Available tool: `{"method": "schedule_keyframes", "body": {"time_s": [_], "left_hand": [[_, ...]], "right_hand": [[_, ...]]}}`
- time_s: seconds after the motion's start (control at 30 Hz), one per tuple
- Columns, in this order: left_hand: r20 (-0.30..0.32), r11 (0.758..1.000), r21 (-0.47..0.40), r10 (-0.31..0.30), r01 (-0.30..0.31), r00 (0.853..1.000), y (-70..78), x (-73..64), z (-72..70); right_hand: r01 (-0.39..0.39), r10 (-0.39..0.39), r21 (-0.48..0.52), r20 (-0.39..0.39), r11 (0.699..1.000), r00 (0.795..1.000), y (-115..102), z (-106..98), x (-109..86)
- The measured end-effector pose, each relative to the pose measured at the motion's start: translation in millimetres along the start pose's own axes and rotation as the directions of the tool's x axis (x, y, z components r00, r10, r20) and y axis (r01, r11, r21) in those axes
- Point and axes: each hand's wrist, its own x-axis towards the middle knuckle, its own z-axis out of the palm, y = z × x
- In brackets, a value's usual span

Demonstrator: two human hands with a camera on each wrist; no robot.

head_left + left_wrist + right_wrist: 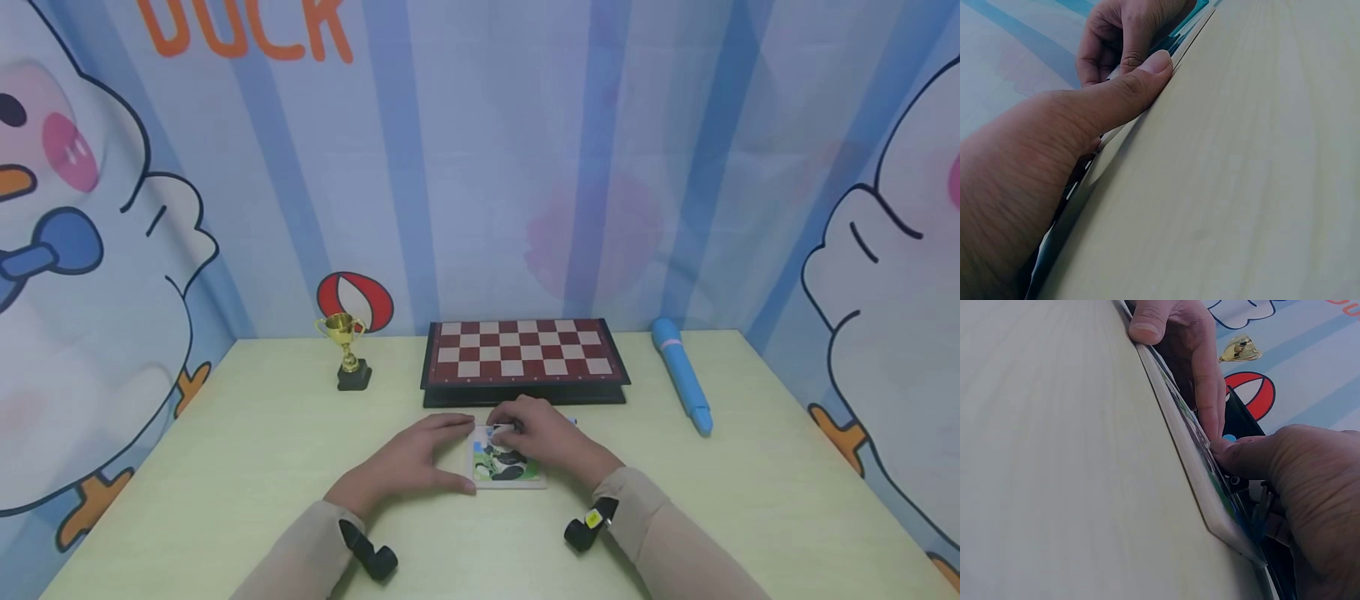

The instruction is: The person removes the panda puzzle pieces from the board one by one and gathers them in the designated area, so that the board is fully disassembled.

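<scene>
A small white-framed panda picture puzzle (pixel 508 467) lies flat on the table between both hands. The left hand (pixel 412 462) grips its left side, thumb at the near corner and fingers at the far corner. Over the upper part of the picture, the right hand (pixel 543 433) has its thumb and index finger bent together, pinching what looks like a small puzzle piece, mostly hidden by the fingers. In the right wrist view, the right thumb (pixel 1250 456) is right at the picture's surface, close to the left fingertips. Dark and light-blue bits beyond the puzzle are partly covered by the right hand.
A folded chessboard (pixel 525 354) lies just behind the puzzle. To its left stands a gold trophy cup (pixel 345 350) on a black base; a blue microphone-shaped stick (pixel 682 375) lies to its right. A printed curtain (pixel 480 167) encloses the table (pixel 262 433).
</scene>
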Motion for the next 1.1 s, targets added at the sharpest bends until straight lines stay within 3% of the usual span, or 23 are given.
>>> {"method": "schedule_keyframes", "body": {"time_s": [0.7, 1.1], "left_hand": [[0.000, 1.000, -0.001, 0.002, -0.002, 1.000, -1.7, -0.4, 3.3], [-0.004, 1.000, 0.001, -0.002, 0.002, 1.000, -0.6, -0.3, 0.9]], "right_hand": [[-0.034, 0.034, 0.024, 0.001, 0.999, 0.999, 8.5, 5.4, -0.3], [0.016, -0.016, 0.010, -0.030, 1.000, 0.999, 5.0, 0.6, -1.1]]}}
